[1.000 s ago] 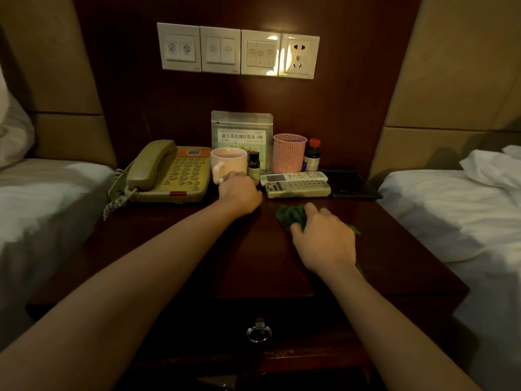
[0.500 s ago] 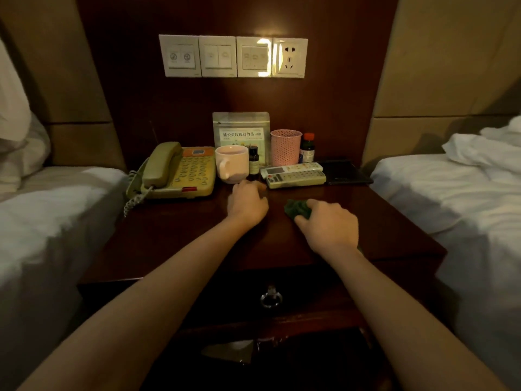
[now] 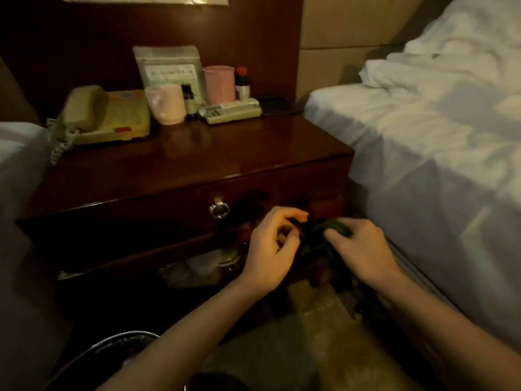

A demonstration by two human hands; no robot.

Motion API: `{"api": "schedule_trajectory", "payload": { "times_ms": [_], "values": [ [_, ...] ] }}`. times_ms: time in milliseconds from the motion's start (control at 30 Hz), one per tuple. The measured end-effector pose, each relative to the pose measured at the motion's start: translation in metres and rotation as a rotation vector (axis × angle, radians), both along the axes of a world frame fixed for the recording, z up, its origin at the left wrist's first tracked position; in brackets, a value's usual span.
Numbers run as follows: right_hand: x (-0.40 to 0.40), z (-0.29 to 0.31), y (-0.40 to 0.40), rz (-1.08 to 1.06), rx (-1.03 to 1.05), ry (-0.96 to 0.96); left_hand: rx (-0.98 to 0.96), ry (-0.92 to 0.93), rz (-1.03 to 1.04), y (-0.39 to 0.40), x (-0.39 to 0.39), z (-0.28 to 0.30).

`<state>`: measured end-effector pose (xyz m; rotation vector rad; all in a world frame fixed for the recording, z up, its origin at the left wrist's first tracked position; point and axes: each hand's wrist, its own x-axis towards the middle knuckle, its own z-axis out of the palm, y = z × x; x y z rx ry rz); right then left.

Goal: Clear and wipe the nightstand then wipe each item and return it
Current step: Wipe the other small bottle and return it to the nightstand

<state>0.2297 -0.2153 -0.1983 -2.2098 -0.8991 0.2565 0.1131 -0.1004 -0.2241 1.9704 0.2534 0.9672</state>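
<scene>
Starting at the left edge, one strip of white bedding (image 3: 17, 153) borders the dark, glossy wooden bench (image 3: 197, 153), and one beige push-button telephone (image 3: 104, 117) with a coiled cord sits at the bench's back left corner. Beside it stands one pale pink mug (image 3: 166, 104), rounded and smooth, with one small dark bottle (image 3: 188, 101) just to its right. Behind them one flat foil pouch (image 3: 170, 70) with a printed label leans against the wood wall panel. Next comes one pink cylindrical mesh holder (image 3: 219, 83), then one dark bottle with a red cap (image 3: 242, 83). Two long white remote controls (image 3: 231, 110) lie side by side in front of these, and one flat black rectangular item (image 3: 277, 104) lies at the back right corner. One round metal ring pull (image 3: 219, 209) hangs on the drawer front. Below the bench edge, the left hand (image 3: 270, 246) has its fingers curled and pinches one end of the single dark green cloth (image 3: 318, 235), while the right hand (image 3: 363, 249) grips the other end, its fingers folded over the soft, bunched fabric; the cloth is held in the air in front of the drawer, between the two hands. One round dark bin rim (image 3: 112, 345) shows at the bottom left. At the right lies one bed (image 3: 423, 136) with rumpled white sheets.
</scene>
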Motion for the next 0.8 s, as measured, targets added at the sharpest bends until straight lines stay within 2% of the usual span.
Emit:
{"api": "schedule_trajectory", "payload": {
  "times_ms": [133,267,333,433,500,667,800],
  "values": [
    [0.009,-0.057,-0.079,-0.167,-0.031,0.289,-0.178,0.307,-0.156,-0.02,0.019,-0.066],
    [0.02,-0.105,-0.126,-0.335,-0.146,0.564,-0.249,0.787,-0.096,-0.022,0.058,-0.158],
    [0.021,-0.125,-0.141,-0.475,-0.176,0.667,-0.269,0.949,-0.097,-0.023,0.075,-0.202],
    [0.016,-0.15,-0.158,-0.558,-0.254,0.848,-0.284,1.017,-0.127,-0.032,0.094,-0.242],
    [0.015,-0.163,-0.167,-0.645,-0.23,0.948,-0.322,1.028,-0.17,-0.039,0.111,-0.261],
    [0.025,-0.201,-0.175,-0.773,-0.107,1.021,-0.382,0.983,-0.217,-0.065,0.165,-0.301],
    [0.02,-0.209,-0.175,-0.826,-0.089,1.181,-0.335,1.04,-0.247,-0.087,0.196,-0.333]
  ]
}}
